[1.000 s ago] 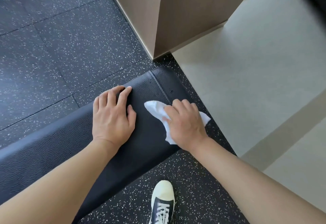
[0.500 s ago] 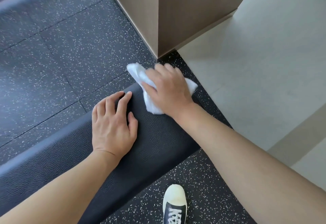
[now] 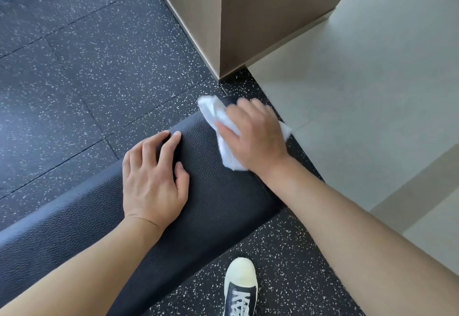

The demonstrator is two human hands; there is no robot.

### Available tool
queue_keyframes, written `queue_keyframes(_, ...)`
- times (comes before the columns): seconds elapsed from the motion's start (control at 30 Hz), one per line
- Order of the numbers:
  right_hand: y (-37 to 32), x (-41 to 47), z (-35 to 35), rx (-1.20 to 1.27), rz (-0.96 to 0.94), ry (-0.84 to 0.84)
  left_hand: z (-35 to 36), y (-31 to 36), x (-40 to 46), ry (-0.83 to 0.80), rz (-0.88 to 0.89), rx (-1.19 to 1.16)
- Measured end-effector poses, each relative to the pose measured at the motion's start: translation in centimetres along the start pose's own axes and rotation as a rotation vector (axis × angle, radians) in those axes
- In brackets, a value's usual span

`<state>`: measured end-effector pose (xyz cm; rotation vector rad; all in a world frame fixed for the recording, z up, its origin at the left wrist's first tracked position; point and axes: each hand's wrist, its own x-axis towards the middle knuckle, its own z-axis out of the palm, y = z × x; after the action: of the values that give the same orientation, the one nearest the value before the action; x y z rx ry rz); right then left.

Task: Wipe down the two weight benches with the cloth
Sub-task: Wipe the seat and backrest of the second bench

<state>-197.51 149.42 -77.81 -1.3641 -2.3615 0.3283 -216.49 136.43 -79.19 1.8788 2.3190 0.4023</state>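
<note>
My right hand [image 3: 255,139] presses the white cloth [image 3: 216,116], fingers curled over it, on the black bench pad [image 3: 218,191] end at 1 o'clock. Left hand [image 3: 151,179] flat, fingers spread, on pad.

Single head view, wide-angle, looking steeply down and forward from close above the bench [image 3: 218,199]; both forearms enter from the bottom edge, speckled floor [image 3: 74,72] fills the left.

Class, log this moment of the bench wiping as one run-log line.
step: wiping bench end | right hand: presses white cloth on black bench pad | left hand: flat on pad
</note>
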Motion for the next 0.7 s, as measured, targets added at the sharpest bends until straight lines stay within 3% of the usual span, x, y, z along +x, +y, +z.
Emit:
queue_keyframes(0.2, -0.7, 7.5, 2.4, 0.054, 0.109, -0.067, -0.1, 0.2, 0.2, -0.004, -0.007, 0.013)
queue_keyframes(0.37, 2.6, 0.3, 0.0, 0.154, 0.100, 0.026, 0.0, 0.1, 0.1, -0.010, 0.000, 0.016)
queue_keyframes(0.53, 4.6, -11.2, -3.8, 0.154, 0.144, -0.047, 0.0, 0.0, 0.1, -0.018, 0.005, 0.020)
queue_keyframes(0.7, 4.3, -10.1, -3.6, 0.107, 0.110, -0.051, 0.0, 0.0, 0.0, -0.023, 0.008, 0.016)
